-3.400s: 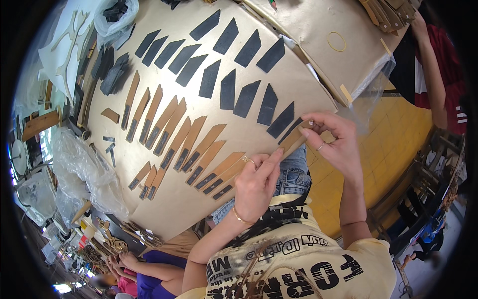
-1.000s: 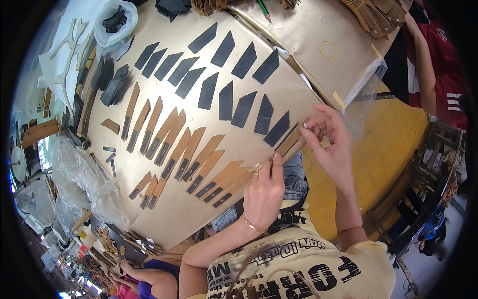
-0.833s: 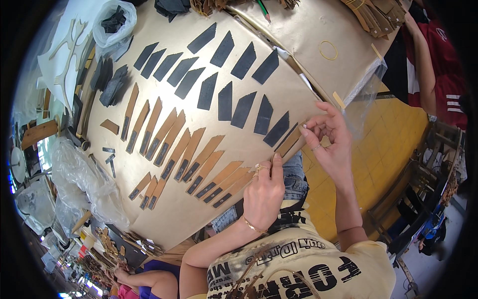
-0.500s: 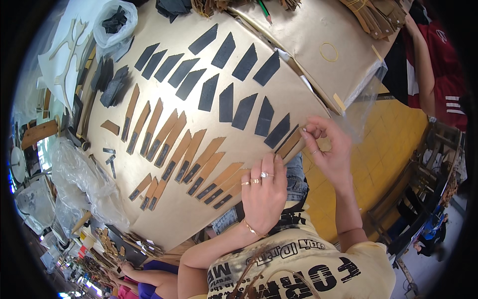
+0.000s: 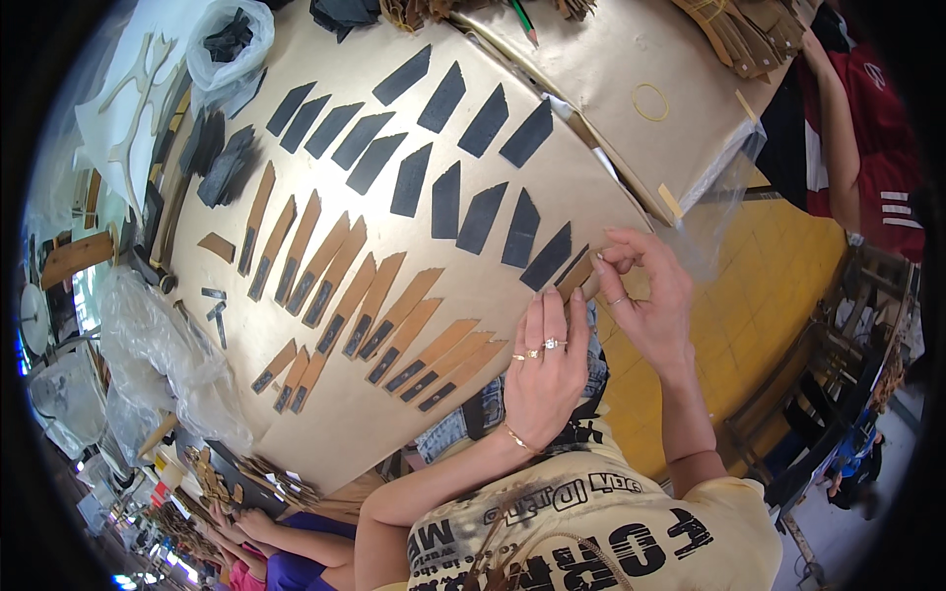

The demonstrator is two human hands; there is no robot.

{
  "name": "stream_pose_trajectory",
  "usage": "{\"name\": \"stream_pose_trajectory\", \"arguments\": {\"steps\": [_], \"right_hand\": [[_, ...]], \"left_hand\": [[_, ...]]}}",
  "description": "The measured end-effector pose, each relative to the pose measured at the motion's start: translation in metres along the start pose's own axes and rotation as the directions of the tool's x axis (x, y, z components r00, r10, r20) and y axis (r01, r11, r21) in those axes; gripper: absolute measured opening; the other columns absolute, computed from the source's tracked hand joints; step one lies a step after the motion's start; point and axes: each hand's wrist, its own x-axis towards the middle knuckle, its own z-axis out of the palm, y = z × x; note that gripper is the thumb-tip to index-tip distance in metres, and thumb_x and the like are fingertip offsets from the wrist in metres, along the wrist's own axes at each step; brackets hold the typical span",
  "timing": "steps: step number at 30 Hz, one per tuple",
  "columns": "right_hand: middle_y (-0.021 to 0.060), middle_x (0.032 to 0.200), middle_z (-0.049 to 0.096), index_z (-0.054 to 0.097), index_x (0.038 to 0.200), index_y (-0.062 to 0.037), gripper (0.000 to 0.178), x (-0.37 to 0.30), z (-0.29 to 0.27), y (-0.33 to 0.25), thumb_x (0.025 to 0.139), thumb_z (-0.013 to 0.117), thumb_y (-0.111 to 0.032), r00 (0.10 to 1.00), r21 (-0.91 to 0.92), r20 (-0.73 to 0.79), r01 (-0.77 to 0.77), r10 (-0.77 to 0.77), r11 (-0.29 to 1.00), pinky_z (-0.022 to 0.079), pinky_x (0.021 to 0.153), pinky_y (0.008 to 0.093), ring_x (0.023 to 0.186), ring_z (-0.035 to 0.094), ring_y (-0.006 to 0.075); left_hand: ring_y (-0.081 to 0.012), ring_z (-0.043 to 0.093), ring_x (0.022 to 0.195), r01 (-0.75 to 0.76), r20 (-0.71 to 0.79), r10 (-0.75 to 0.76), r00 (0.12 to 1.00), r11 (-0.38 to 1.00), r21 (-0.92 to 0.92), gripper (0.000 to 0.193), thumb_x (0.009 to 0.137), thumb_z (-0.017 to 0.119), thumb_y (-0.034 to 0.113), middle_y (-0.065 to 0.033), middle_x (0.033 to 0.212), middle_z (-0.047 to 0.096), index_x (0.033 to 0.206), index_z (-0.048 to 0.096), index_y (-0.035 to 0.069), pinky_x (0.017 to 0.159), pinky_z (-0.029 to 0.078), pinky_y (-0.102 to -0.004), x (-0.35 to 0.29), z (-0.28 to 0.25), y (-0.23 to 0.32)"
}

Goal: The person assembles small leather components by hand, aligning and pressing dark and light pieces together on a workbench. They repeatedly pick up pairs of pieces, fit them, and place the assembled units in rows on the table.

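Observation:
At the table's near right edge, my left hand [image 5: 548,379] lies with its fingers stretched out flat over a brown leather-like strip [image 5: 574,280] that has a dark piece along it. My right hand [image 5: 645,300] pinches the far end of that strip between thumb and forefinger. The left fingers cover the strip's lower part. Just beyond them lies a black slant-ended piece [image 5: 546,258], one of several set out in rows. Brown strips [image 5: 392,340], each with a small black patch near its lower end, are spread to the left of my hands.
A plastic bag of black pieces [image 5: 229,39] stands at the far left, near loose black stacks [image 5: 227,167]. Crumpled clear plastic [image 5: 163,345] lies along the left edge. A green pencil [image 5: 524,22] and a rubber band [image 5: 650,102] lie at the back. Another person's arm [image 5: 836,128] reaches in from the right.
My left hand has slid right and slightly up along the brown strip, covering more of it. My right hand keeps its pinch at the far end, almost unmoved.

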Motion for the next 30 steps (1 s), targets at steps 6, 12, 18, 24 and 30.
{"name": "stream_pose_trajectory", "arguments": {"steps": [6, 12, 18, 24, 30], "right_hand": [[0.0031, 0.085, 0.066, 0.064, 0.114, -0.0082, 0.036, 0.0, 0.0, 0.0, 0.08, 0.072, 0.0, 1.0, 0.024, -0.008, -0.005, 0.005, 1.0, 0.045, 0.07, 0.0318, 0.072, 0.06, 0.0181], [0.0055, 0.084, 0.067, 0.062, 0.114, -0.0048, 0.036, -0.001, -0.003, 0.001, 0.081, 0.074, 0.001, 1.0, -0.006, 0.02, -0.006, 0.006, 1.0, 0.051, 0.071, 0.0284, 0.073, 0.06, 0.0145], [0.0056, 0.084, 0.067, 0.062, 0.114, -0.004, 0.036, 0.0, -0.002, 0.004, 0.081, 0.074, 0.001, 1.0, 0.015, 0.024, 0.0, 0.0, 1.0, 0.05, 0.071, 0.0282, 0.073, 0.06, 0.0146], [0.005, 0.08, 0.066, 0.064, 0.106, -0.0046, 0.032, -0.002, -0.01, -0.007, 0.077, 0.076, 0.003, 0.998, 0.141, 0.058, -0.026, 0.018, 0.99, 0.049, 0.07, 0.0284, 0.07, 0.059, 0.0144], [0.0022, 0.078, 0.066, 0.066, 0.087, -0.0071, 0.019, -0.001, -0.027, -0.014, 0.074, 0.079, -0.001, 0.939, 0.202, 0.326, 0.041, -0.107, 0.979, 0.046, 0.066, 0.0276, 0.068, 0.059, 0.0145]], "left_hand": [[-0.0353, 0.056, 0.117, 0.009, 0.0, -0.009, 1.0, 1.0, -0.026, 0.037, 0.088, 0.06, 0.009, -0.0239, 0.128, 0.054, 0.123, 0.062, -0.003, 0.096, 0.051, -0.0396, 0.001, -0.002, 0.001], [-0.0381, 0.057, 0.115, 0.056, -0.015, -0.056, 0.998, 0.998, -0.028, 0.045, 0.084, 0.073, 0.017, -0.0231, 0.129, 0.053, 0.125, 0.062, 0.004, 0.081, 0.056, -0.039, -0.001, 0.001, 0.005], [-0.0378, 0.058, 0.114, 0.055, -0.029, -0.055, 0.998, 0.998, -0.017, 0.045, 0.083, 0.074, 0.015, -0.0222, 0.128, 0.054, 0.125, 0.063, 0.006, 0.084, 0.056, -0.0395, -0.002, 0.003, 0.003], [-0.036, 0.054, 0.123, 0.124, 0.035, -0.123, 0.992, 0.991, -0.043, 0.041, 0.084, 0.061, 0.011, -0.0234, 0.133, 0.054, 0.123, 0.063, -0.001, 0.102, 0.047, -0.0404, -0.001, -0.001, 0.013], [-0.0363, 0.054, 0.123, 0.078, 0.019, -0.077, 0.997, 0.997, -0.011, 0.023, 0.081, 0.065, 0.01, -0.0228, 0.132, 0.054, 0.101, 0.068, -0.001, 0.097, 0.049, -0.041, -0.002, 0.0, 0.01]]}}
